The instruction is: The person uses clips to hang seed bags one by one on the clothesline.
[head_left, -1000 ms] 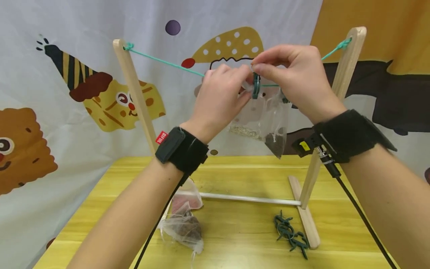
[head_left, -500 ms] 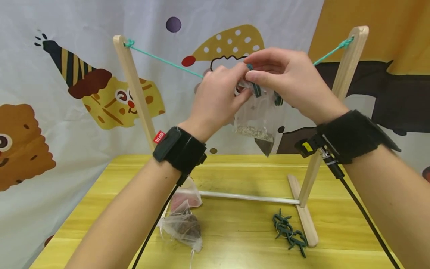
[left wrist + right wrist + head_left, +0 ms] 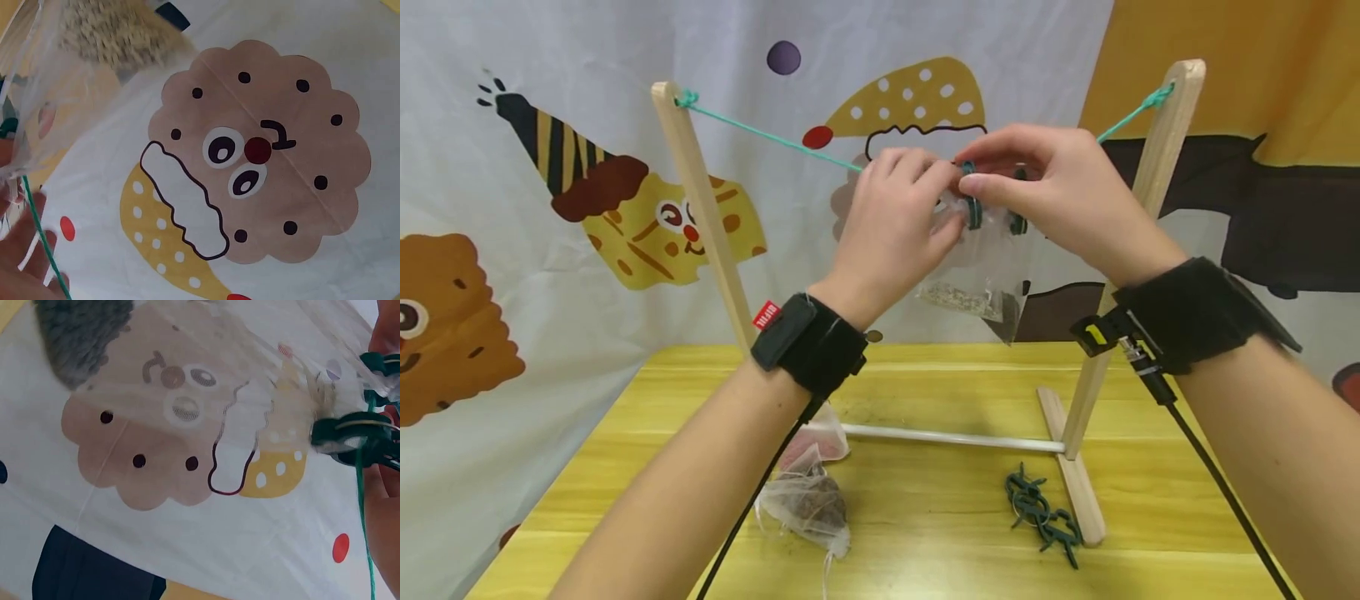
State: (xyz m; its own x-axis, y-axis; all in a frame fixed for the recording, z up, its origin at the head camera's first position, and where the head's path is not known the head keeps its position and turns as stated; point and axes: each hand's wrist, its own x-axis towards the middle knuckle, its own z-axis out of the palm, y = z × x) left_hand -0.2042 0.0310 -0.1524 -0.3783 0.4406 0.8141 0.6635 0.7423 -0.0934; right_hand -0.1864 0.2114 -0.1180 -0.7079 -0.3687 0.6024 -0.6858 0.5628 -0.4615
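My left hand [image 3: 898,225] pinches the gathered top of a sheer bag [image 3: 955,297] of pale grains against the green cord [image 3: 775,139]. My right hand [image 3: 1067,200] holds a dark green clip [image 3: 974,210] between thumb and fingers, at the top of that bag. In the right wrist view the clip's curved jaws [image 3: 340,432] lie across the cord. A second green clip [image 3: 1018,222] sits close to the right on the cord, where another sheer bag [image 3: 84,337] with dark contents hangs. The left wrist view has the grains [image 3: 112,34] up close. Fingertips are partly hidden behind the bag tops.
Two wooden posts [image 3: 700,200] carry the cord, joined low by a white rod [image 3: 955,437]. On the table [image 3: 925,533] lie several green clips [image 3: 1041,517] at right, and a dark-filled sheer bag [image 3: 808,504] and a pink-filled bag [image 3: 823,437] at left. A printed cloth [image 3: 580,50] hangs behind.
My right hand has come down slightly with the clip, from above the cord to the bag's top. The hanging bags have swung a little. My left hand keeps its grip at the cord.
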